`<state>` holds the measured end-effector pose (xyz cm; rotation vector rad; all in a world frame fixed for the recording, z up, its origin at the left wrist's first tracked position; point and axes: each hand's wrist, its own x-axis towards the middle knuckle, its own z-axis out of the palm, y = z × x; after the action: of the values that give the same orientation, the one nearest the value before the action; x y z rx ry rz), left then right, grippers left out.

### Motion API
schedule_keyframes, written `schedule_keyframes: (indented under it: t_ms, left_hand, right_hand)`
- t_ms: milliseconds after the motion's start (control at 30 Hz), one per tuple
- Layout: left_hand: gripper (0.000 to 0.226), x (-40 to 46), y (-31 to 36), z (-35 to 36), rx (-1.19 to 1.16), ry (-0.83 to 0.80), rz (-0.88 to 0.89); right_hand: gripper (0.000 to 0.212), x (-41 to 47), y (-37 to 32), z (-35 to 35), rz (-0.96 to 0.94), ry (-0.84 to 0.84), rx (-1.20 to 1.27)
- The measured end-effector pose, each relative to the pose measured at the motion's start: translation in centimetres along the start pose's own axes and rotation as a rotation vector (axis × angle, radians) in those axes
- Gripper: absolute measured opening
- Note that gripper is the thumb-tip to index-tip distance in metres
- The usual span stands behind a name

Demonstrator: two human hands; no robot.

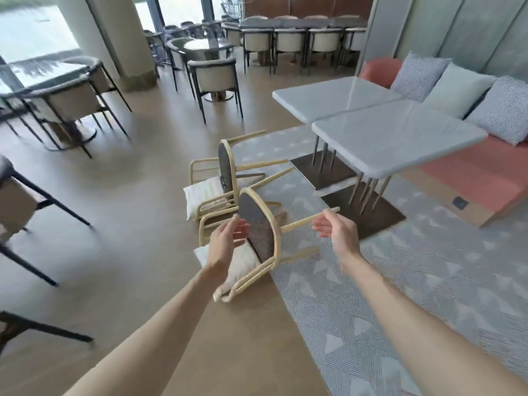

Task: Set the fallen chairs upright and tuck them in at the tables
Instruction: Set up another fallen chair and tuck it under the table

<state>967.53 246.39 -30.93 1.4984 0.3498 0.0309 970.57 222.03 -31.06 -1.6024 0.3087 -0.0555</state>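
The nearer fallen chair point(258, 232) lies on its back beside the second chair point(224, 172), legs toward the tables point(400, 138), both hands point(228, 235) point(334, 228) spread and empty above it, so lifting may snag their crossed legs

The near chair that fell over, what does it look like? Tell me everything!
The near chair lies tipped on its back, half on the tan floor, half on the rug's edge. It has a pale, wood-looking frame with curved arms, a speckled grey seat facing up toward the camera, and a white cushion at its back. Its legs point toward the tables. Both open hands hover over it; neither clearly touches it.
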Motion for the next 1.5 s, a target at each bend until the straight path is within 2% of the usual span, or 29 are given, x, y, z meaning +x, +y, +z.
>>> schedule_keyframes:
  t_ms: [333, 500, 633, 800, 900, 1067, 1200, 1367, 1500]
  left_hand:
    - [0.035, 19.3, 2.8, -10.4, 0.019, 0.007, -0.079]
    - [0.034, 30.7, 2.6, -12.7, 0.075, -0.055, -0.16]
    - [0.033, 38.8, 3.8, -13.8, 0.125, -0.131, -0.197]
    - [0.032, 50.0, 4.9, -14.2, 0.162, -0.287, -0.256]
    - [0.036, 54.2, 5.2, -13.3, 0.201, -0.399, -0.203]
    - [0.035, 61.7, 2.9, -13.3, 0.291, -0.7, -0.191]
    - [0.027, 64.9, 0.1, -15.3, 0.327, -0.958, -0.249]
    - [0.026, 66.2, -3.3, -19.4, 0.503, -1.069, -0.305]
    - [0.038, 65.6, -6.7, -20.5, 0.55, -1.091, -0.339]
  right_hand:
    - [0.031, 12.6, 0.1, 18.9, 0.091, 0.016, -0.026]
    - [0.032, 21.6, 1.0, 28.3, 0.121, 0.07, -0.005]
    - [0.034, 26.5, 1.5, 33.1, 0.177, 0.108, -0.014]
    - [0.033, 30.7, 2.6, 37.1, 0.255, 0.309, -0.014]
    - [0.032, 31.4, 3.0, 38.5, 0.268, 0.366, -0.017]
    - [0.028, 31.2, 6.3, 43.1, 0.304, 0.644, 0.038]
    - [0.025, 28.4, 8.8, 46.7, 0.364, 0.911, 0.098]
    - [0.025, 23.5, 11.1, 52.2, 0.435, 1.072, 0.138]
    - [0.032, 22.8, 14.2, 55.6, 0.468, 1.135, 0.209]
